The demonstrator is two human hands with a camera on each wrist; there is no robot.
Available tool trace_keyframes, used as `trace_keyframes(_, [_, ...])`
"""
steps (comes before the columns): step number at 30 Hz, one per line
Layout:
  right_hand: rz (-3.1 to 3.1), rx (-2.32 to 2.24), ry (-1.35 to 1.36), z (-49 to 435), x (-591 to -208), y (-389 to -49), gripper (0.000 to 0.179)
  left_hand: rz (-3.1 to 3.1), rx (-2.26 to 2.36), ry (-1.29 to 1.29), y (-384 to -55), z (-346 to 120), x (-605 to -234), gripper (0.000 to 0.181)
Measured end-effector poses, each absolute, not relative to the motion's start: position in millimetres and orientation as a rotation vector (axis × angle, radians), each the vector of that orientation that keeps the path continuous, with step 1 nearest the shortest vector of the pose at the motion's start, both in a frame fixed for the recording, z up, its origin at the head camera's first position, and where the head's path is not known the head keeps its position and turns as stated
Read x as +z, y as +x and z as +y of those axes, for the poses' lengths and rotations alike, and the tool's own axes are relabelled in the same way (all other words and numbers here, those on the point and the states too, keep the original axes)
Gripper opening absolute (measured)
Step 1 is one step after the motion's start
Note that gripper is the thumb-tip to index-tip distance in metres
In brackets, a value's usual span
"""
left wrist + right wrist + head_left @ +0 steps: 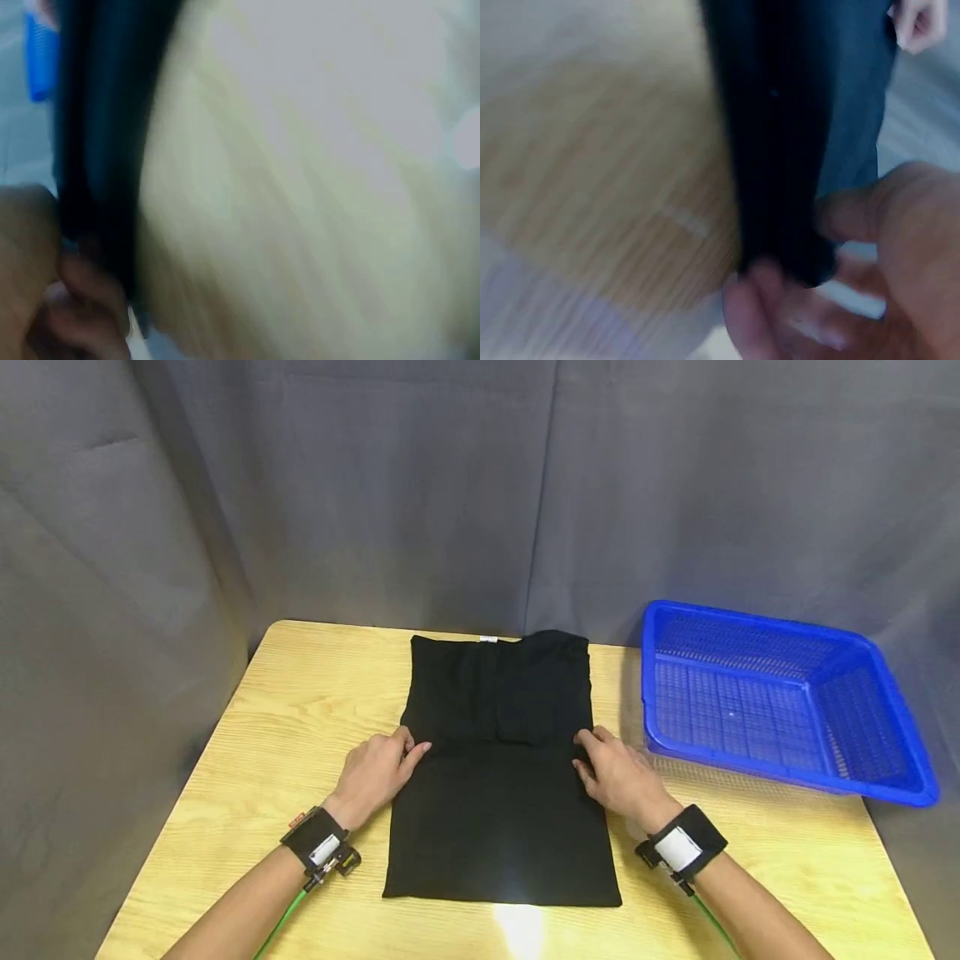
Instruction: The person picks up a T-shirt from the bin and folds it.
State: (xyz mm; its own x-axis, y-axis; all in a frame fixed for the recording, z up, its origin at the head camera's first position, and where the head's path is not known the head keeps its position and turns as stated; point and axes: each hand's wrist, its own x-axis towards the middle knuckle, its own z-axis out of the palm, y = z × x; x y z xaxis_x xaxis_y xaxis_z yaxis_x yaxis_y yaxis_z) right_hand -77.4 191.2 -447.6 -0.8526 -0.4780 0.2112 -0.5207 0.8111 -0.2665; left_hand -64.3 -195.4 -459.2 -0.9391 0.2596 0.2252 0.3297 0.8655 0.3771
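A folded black garment (502, 822) lies on the wooden table, with a small white label (488, 639) at its far edge. A layer of the cloth ends in a crease across its middle. On its left edge, my left hand (380, 766) pinches the cloth between thumb and fingers. Opposite it, my right hand (621, 777) grips the right edge at about the same height. In the right wrist view, the edge of the garment (780, 135) sits between the thumb and fingers of the right hand (907, 247). The left wrist view is blurred, with the left hand (75, 300) at the cloth.
To the right, a blue plastic basket (787, 777) with mesh sides reaches past the table's right edge. Grey curtains (390, 493) hang behind and beside the wooden table (315, 693). Both wrists wear black straps with green cables.
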Motion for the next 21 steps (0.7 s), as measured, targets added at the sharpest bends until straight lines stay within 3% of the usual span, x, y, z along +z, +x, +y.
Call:
trace_keyframes(3, [-2.698,0.410,0.889,192,-443,-51,0.034,-2.790,-0.553,-0.503,-39,-195,-448,0.027])
trace_keyframes(11, [-2.865,0.416,1.227,206,-432,42,0.039,-2.926,-0.456,-1.144,47,-188,-429,0.035])
trace_keyframes(16, [-2.736,0.188,1.269,209,-439,60,0.032,-2.977,-0.170,-1.229,61,-182,-426,0.036])
trace_keyframes(21, [-2.699,0.137,1.263,205,-441,65,0.028,-2.909,0.085,-1.353,69,-179,-421,0.048])
